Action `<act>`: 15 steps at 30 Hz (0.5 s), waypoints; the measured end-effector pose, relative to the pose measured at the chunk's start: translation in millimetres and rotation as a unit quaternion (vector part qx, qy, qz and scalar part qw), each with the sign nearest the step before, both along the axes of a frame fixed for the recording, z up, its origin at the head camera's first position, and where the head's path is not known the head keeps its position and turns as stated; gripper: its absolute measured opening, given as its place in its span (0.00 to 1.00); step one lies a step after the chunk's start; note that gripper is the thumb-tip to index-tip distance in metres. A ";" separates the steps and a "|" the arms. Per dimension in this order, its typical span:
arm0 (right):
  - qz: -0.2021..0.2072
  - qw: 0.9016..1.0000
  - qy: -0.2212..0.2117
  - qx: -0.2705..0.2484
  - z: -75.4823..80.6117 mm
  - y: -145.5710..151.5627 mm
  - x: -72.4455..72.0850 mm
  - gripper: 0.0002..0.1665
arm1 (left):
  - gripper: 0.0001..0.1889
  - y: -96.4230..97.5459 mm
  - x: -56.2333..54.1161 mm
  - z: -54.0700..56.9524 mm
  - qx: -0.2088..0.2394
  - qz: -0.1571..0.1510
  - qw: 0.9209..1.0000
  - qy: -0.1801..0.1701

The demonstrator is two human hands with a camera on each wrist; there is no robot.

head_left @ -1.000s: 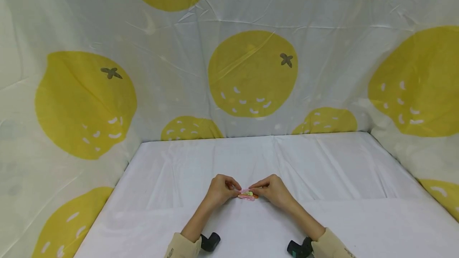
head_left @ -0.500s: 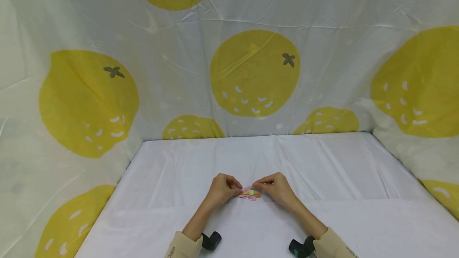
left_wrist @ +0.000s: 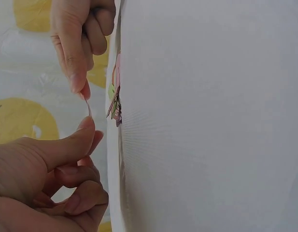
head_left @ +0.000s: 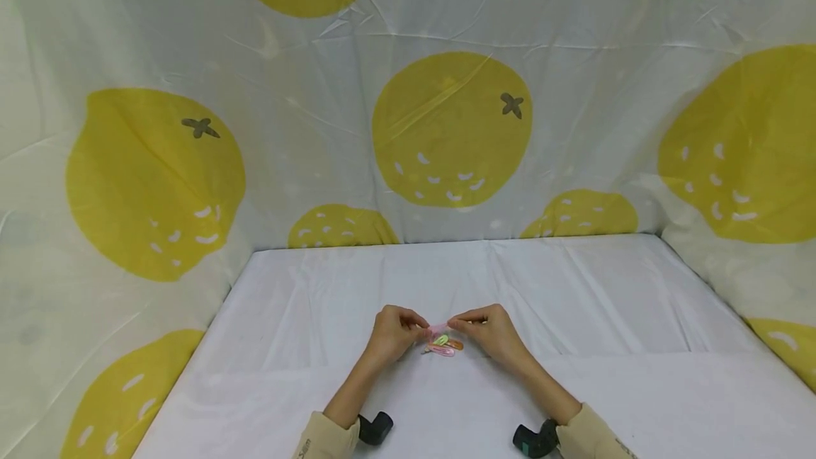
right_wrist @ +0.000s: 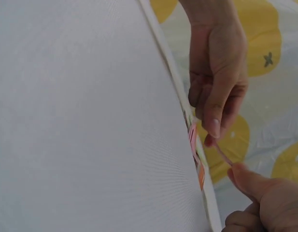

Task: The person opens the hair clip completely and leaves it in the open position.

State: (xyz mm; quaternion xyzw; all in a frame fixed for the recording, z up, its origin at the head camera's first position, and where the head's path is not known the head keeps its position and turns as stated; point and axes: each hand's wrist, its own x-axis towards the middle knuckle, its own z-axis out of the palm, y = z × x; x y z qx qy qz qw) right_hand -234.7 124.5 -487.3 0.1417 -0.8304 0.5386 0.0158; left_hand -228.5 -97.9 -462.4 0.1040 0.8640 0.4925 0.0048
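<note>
A pink hair clip [head_left: 438,329] is stretched between both hands, just above the white table. My left hand [head_left: 394,335] pinches one end between thumb and forefinger; my right hand [head_left: 487,333] pinches the other end the same way. Seen from the left wrist, the held clip [left_wrist: 89,105] looks thin and edge-on. Below and nearer lie more snap hair clips: a pink one [head_left: 442,350], an orange one [head_left: 455,344] and a yellow-green one [head_left: 441,339]. They overlap in a small heap, and some of their parts are hidden.
A white cloth covers the table [head_left: 574,402]. Behind it and at both sides hangs a pale curtain [head_left: 306,140] printed with large yellow fruits. Black devices [head_left: 376,429] sit at the wrists, by the beige sleeves [head_left: 328,436].
Both hands have risen slightly, lifting the pink hair clip clear of the heap. My right hand moved a little to the right. The remaining clips now lie more spread out.
</note>
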 end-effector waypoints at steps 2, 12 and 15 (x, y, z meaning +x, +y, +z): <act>0.003 1.000 0.003 -0.006 0.0 0.1 0.3 0.09 | 0.05 0.0 -0.2 0.4 0.000 0.001 1.000 0.009; -0.020 0.999 0.018 -0.037 0.6 -2.6 -1.5 0.08 | 0.04 0.7 -3.2 2.2 0.015 0.044 0.998 0.052; -0.040 0.998 0.014 -0.054 2.5 -4.0 -2.0 0.09 | 0.03 1.0 -4.6 3.7 0.033 0.050 0.997 0.056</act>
